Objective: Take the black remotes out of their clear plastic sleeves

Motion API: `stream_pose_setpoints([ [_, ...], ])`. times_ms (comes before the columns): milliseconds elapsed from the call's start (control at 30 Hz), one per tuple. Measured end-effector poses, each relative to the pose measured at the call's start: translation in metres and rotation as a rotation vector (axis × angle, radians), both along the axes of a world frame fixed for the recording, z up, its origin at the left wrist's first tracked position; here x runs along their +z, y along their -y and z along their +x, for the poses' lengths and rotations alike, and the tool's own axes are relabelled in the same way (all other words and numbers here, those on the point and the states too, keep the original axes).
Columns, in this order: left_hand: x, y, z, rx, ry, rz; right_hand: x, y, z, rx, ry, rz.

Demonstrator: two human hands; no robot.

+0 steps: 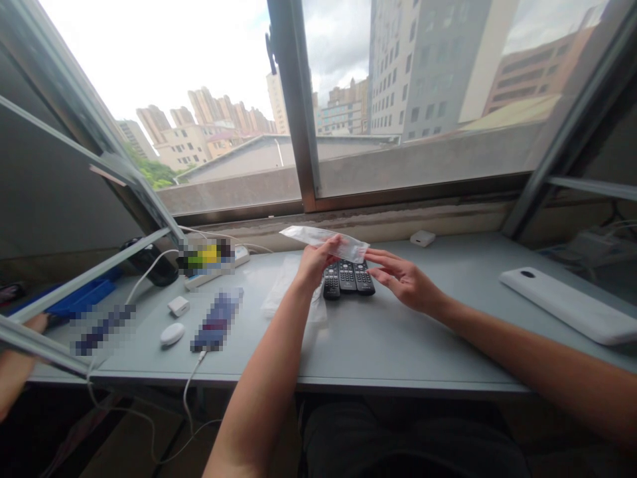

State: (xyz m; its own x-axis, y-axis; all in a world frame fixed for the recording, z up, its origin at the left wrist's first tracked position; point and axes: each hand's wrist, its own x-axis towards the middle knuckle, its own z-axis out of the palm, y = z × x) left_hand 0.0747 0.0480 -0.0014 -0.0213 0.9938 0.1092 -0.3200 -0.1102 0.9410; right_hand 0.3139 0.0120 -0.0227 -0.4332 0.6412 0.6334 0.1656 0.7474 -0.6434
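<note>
A clear plastic sleeve (308, 236) is pinched in my left hand (318, 259), held slightly above the desk and stretching to both sides of the fingers. At the sleeve's right end is my right hand (405, 282), fingers extended and thumb apart; its fingertips reach the sleeve's edge, and whether they press on it I cannot tell. Below the sleeve, black remote controls (349, 282) lie side by side on the desk, their far ends hidden by the sleeve and my left hand. More flat plastic sleeves (279, 295) lie beneath my left wrist.
Left on the grey desk (398, 358) are a blurred phone (219, 322) on a cable, a white oval case (172, 334), a white adapter (178, 305) and a power strip (219, 267). A long white device (567, 305) lies right. Another person's arm (17, 372) shows far left.
</note>
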Motion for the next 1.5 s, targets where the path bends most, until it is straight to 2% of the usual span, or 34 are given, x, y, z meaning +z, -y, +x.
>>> stream_pose_setpoints([
  [100,0.000,0.000,0.000,-0.006,-0.006,0.006,-0.001,-0.002,0.003,-0.012,0.022,0.017],
  [300,-0.003,0.001,0.001,-0.175,-0.096,0.113,-0.001,0.000,0.001,0.024,0.068,0.017],
  [467,-0.002,0.004,0.004,-0.211,-0.131,0.124,0.002,0.004,-0.001,0.082,0.073,0.015],
  [700,0.004,0.015,0.005,-0.401,-0.214,0.139,-0.003,0.004,0.000,0.103,0.106,-0.003],
  [867,0.002,0.019,0.010,-0.462,-0.154,0.151,-0.002,0.007,0.001,0.129,0.117,0.003],
  [1033,0.002,0.024,0.014,-0.491,-0.205,0.181,-0.004,0.006,0.001,0.157,0.141,-0.039],
  [1133,0.002,0.019,0.013,-0.421,-0.159,0.141,-0.003,0.004,0.000,0.183,0.125,-0.085],
  [1367,-0.001,-0.005,0.003,-0.066,0.183,0.006,-0.001,0.004,0.002,0.225,0.117,-0.149],
  [1500,-0.002,-0.013,-0.005,0.123,0.259,-0.033,0.001,0.006,0.002,0.231,0.172,-0.149],
])
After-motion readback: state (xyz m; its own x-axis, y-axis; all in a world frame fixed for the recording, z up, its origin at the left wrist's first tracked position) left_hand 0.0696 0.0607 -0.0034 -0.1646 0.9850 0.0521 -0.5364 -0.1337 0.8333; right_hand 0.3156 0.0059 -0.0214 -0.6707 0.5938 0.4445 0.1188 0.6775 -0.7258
